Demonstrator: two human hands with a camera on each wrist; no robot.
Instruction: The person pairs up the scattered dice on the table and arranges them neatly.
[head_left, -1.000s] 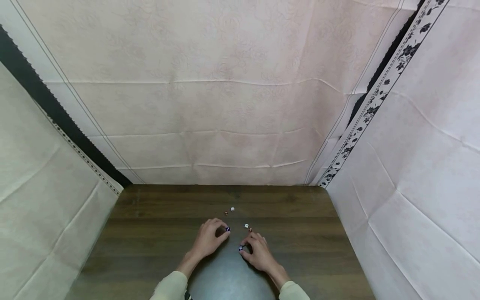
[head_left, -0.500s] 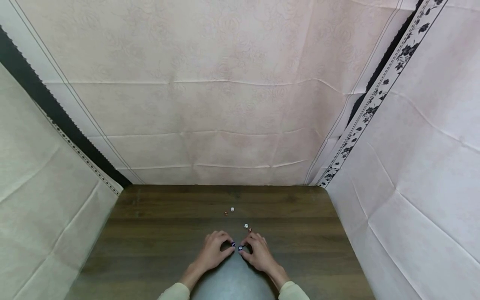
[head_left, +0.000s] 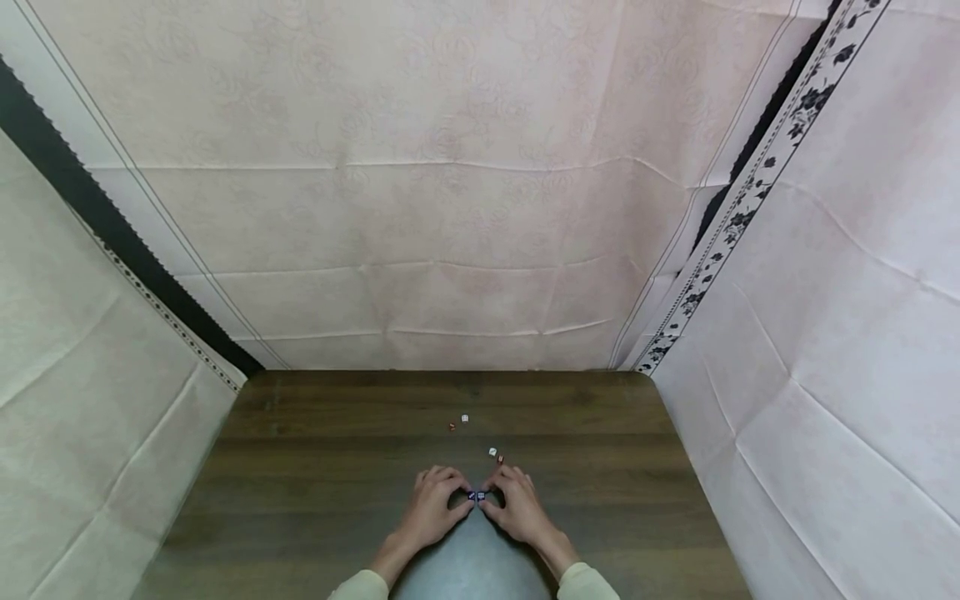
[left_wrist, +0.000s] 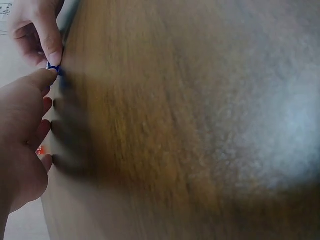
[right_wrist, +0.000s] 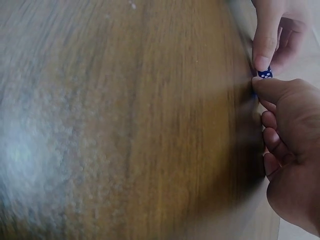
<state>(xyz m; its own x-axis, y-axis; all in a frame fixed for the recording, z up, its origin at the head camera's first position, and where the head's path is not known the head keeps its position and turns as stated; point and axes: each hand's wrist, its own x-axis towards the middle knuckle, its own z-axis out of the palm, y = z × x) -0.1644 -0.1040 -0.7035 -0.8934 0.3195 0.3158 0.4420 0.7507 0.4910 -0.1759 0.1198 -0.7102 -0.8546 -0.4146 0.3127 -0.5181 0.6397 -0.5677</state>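
In the head view my left hand [head_left: 435, 504] pinches a small blue die [head_left: 472, 496] between thumb and fingers. Opposite it, my right hand [head_left: 521, 506] pinches a second blue die [head_left: 482, 496]. The two dice sit side by side low at the table; whether they touch cannot be told. White pips show on the left hand's blue die [right_wrist: 265, 73] in the right wrist view. Fingers largely cover both dice in the wrist views. Just beyond the right hand's fingers lies a red die [head_left: 500, 460], with a white die [head_left: 492, 452] next to it.
Farther back on the brown wooden table [head_left: 315, 467] rest another white die [head_left: 465, 418] and another red die [head_left: 452, 427], close together. Pale cloth [head_left: 480, 208] hangs behind the table's far edge and along both sides.
My left hand has moved right and toward me with its blue die, bringing it next to the other one. My right hand and the white and red dice have stayed in place.
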